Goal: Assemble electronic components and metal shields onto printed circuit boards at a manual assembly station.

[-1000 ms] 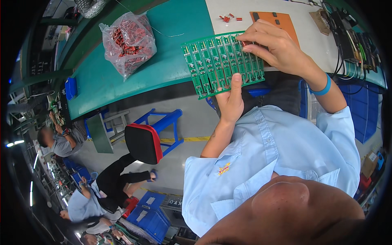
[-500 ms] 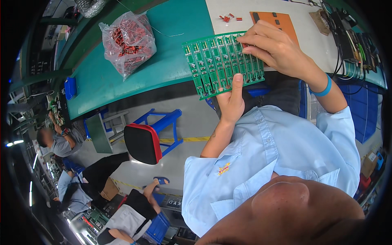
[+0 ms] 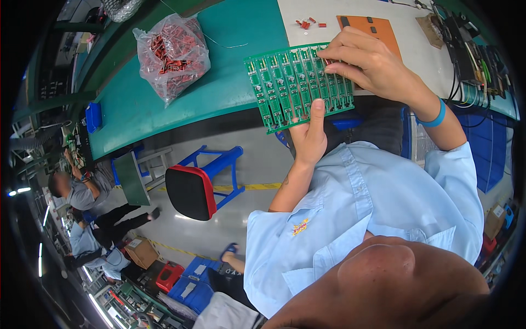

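Observation:
My left hand (image 3: pixel 310 137) grips the lower edge of a green circuit board panel (image 3: pixel 290 82), its thumb lying on the face. The panel is split into several long strips with small parts on them, and it is held tilted above the near edge of the bench. At the panel's upper right, my right hand (image 3: pixel 375 63) has thumb and fingers pinched on a small red component (image 3: pixel 328 62). Only a bit of that component shows between the fingertips, and whether its leads sit in the board is hidden. A blue band circles my right wrist.
A clear plastic bag of red components (image 3: pixel 174 57) stands on the green bench mat (image 3: pixel 235 71). Beyond the panel are loose red components (image 3: pixel 322 24) and an orange sheet (image 3: pixel 386 35) with dark pieces. A black-and-red-topped stool (image 3: pixel 189 192) is left of me; co-workers are farther off.
My hands and the panel have stayed almost in place, with the same pinch at the upper right. In the lower left background, people have shifted position, uncovering a carton and blue boxes.

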The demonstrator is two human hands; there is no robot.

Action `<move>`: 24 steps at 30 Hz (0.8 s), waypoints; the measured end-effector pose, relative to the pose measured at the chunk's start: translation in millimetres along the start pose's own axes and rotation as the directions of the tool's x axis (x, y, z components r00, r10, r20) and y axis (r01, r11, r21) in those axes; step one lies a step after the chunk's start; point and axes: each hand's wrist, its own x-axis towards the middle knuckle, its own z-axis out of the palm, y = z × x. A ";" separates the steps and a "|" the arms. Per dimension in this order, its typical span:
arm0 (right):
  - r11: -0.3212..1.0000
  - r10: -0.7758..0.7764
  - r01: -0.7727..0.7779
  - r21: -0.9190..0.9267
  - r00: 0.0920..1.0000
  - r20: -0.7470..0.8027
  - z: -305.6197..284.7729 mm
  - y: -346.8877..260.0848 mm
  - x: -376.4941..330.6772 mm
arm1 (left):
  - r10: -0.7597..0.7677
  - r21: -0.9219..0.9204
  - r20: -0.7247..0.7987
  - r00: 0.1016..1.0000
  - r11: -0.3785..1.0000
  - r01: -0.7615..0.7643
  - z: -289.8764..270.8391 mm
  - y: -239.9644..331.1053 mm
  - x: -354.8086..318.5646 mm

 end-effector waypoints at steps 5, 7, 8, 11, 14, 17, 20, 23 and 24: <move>1.000 -0.019 0.019 -0.012 1.000 -0.011 5.2 -0.5 -2.7 | 0.003 -0.002 0.022 1.000 1.000 -0.003 -2.1 -1.2 -2.0; 1.000 -0.026 0.025 -0.016 1.000 -0.014 7.1 -0.9 -4.0 | 0.014 -0.002 0.036 0.999 1.000 -0.014 -2.7 -2.3 -2.8; 0.999 -0.029 0.029 -0.018 0.999 -0.016 7.8 -1.1 -4.5 | 0.019 -0.002 0.043 0.999 1.000 -0.019 -3.2 -2.7 -3.3; 0.999 -0.039 0.039 -0.012 0.999 -0.015 5.2 -3.2 -5.8 | 0.005 -0.017 0.032 0.999 1.000 -0.005 -4.0 -2.4 -3.2; 0.999 -0.048 0.048 -0.008 0.999 -0.015 4.8 -6.1 -7.0 | -0.010 -0.031 0.023 1.000 0.999 0.011 -5.1 -1.6 -3.1; 0.989 -0.093 0.094 -0.112 0.996 0.017 10.5 -8.4 -9.6 | -0.057 -0.164 0.022 0.998 0.985 0.060 -5.2 0.4 -3.7; 0.981 -0.102 0.105 -0.161 0.994 0.023 12.2 -10.4 -13.1 | -0.083 -0.224 0.015 0.996 0.971 0.084 -3.3 5.4 -4.1; 0.976 -0.096 0.097 -0.193 0.995 0.013 13.3 -11.5 -15.5 | -0.113 -0.269 -0.018 0.993 0.958 0.104 -0.2 12.1 -3.3; 0.977 -0.100 0.100 -0.187 0.995 0.011 15.6 -11.4 -15.4 | -0.111 -0.264 -0.023 0.994 0.959 0.101 -1.6 13.0 -3.9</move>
